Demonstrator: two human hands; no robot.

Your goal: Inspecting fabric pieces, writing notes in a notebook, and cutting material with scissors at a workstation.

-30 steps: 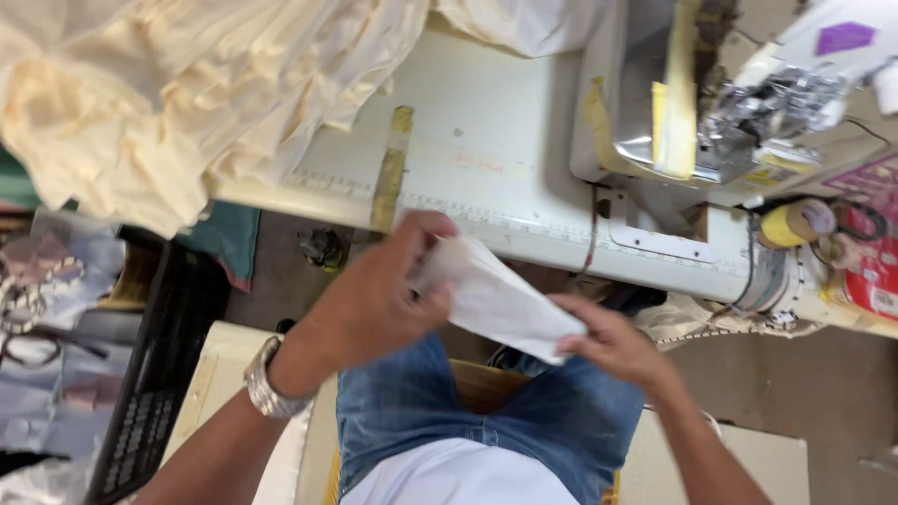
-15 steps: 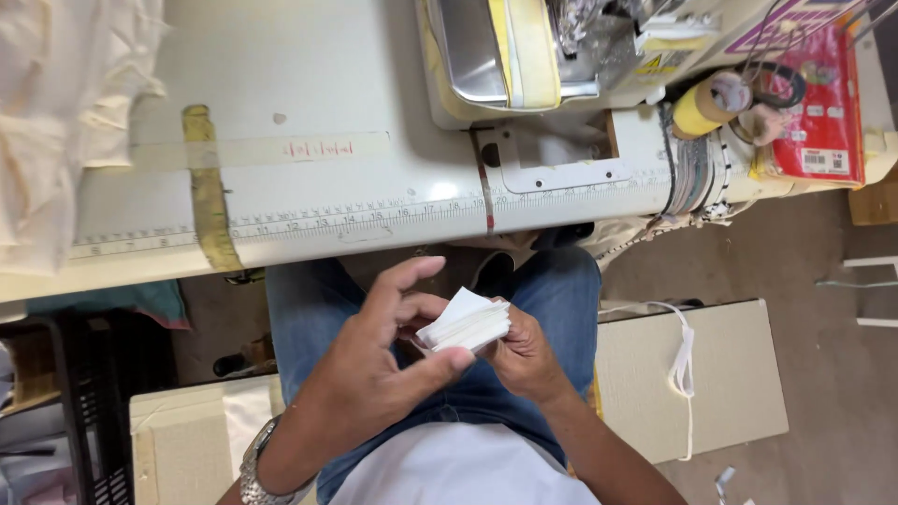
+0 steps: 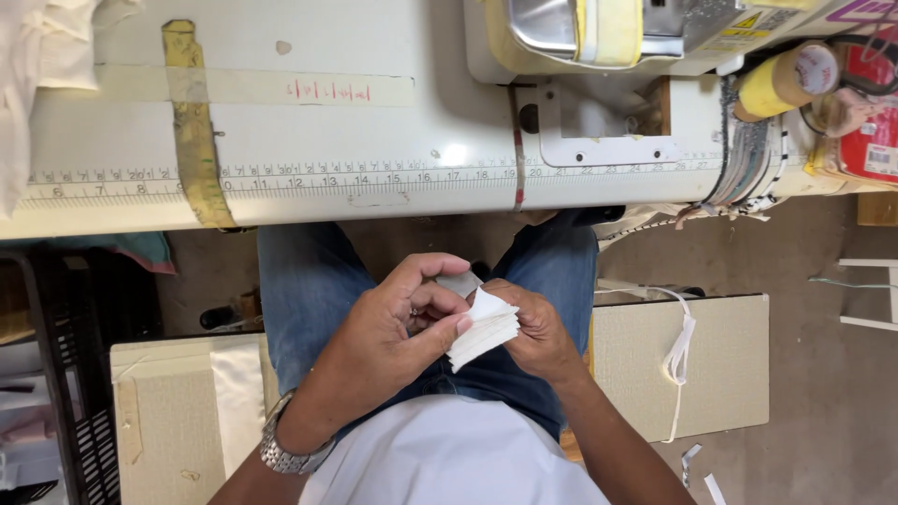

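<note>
Over my lap, both hands hold a small stack of white fabric pieces (image 3: pixel 482 329). My right hand (image 3: pixel 533 327) grips the stack from the right side. My left hand (image 3: pixel 393 332), with a metal watch (image 3: pixel 285 449) on the wrist, pinches the top piece between thumb and fingertips. I sit in blue jeans (image 3: pixel 309 281) below the white sewing table (image 3: pixel 374 122).
A sewing machine (image 3: pixel 608 28) stands at the table's top right. Yellow thread spools and a red packet (image 3: pixel 870 122) lie at the right end. Cream cloth (image 3: pixel 28 75) hangs at the left. A black crate (image 3: pixel 65 393) and beige boards (image 3: pixel 683 365) flank my legs.
The view has dropped closer onto my lap. The white pieces, earlier held out loosely, are now gathered into a tight stack, and my left fingers have closed onto its top piece.
</note>
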